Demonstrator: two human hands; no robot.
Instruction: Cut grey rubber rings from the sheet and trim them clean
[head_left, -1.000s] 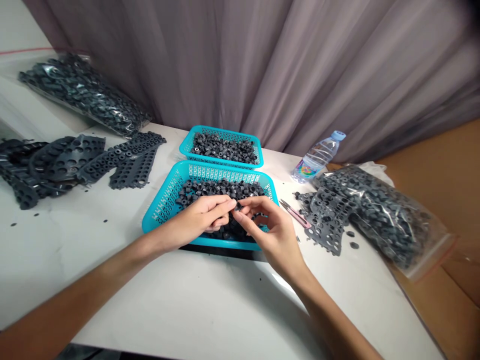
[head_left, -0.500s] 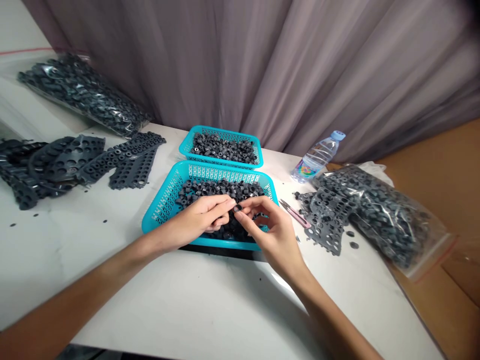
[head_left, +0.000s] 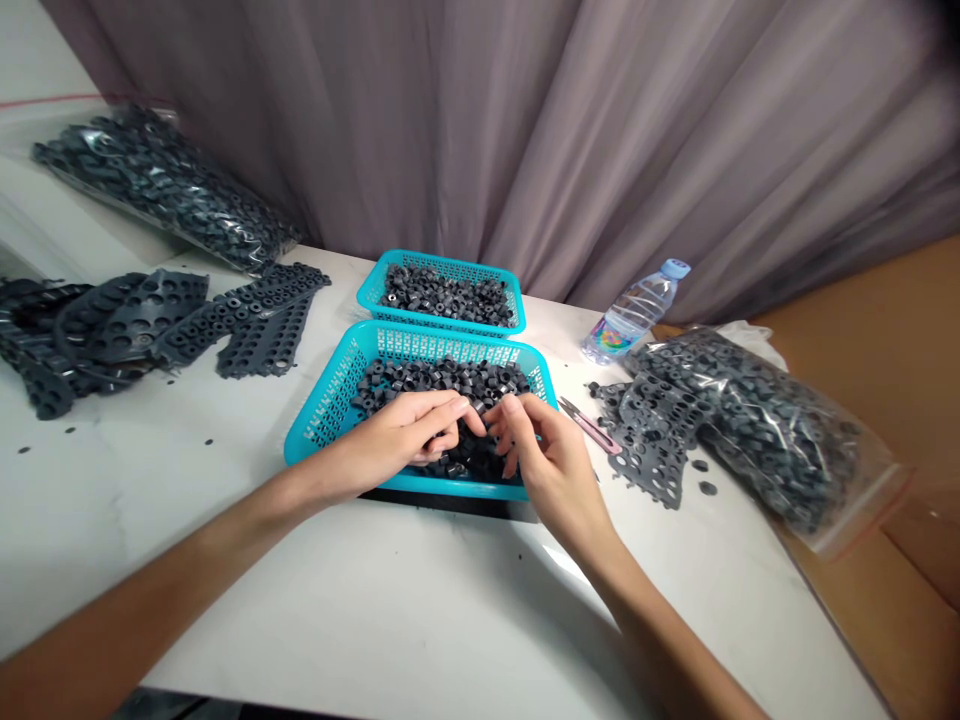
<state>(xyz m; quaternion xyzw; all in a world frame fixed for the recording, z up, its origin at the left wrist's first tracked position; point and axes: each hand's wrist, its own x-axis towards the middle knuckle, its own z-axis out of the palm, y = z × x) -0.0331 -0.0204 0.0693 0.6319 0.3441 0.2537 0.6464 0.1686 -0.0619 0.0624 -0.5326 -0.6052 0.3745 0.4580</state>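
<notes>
Over the front turquoise basket, my left hand has its fingers curled in and its thumb against the bent index finger. What it holds, if anything, is hidden. My right hand is just to its right, thumb and index finger closed together at the tips; I cannot make out anything between them. A small gap separates the fingertips of both hands. Below them, the basket contains many small black rubber rings, partly covered by my hands.
Behind is a second turquoise basket of similar black pieces. Perforated black rubber sheets lie left, more sheets right. Pink-handled thread snips, a water bottle and filled plastic bags stand around. A curtain hangs behind.
My right hand has drawn slightly right, away from the left fingertips. The small black ring seen between the hands earlier no longer shows clearly there. My left hand stays in place.
</notes>
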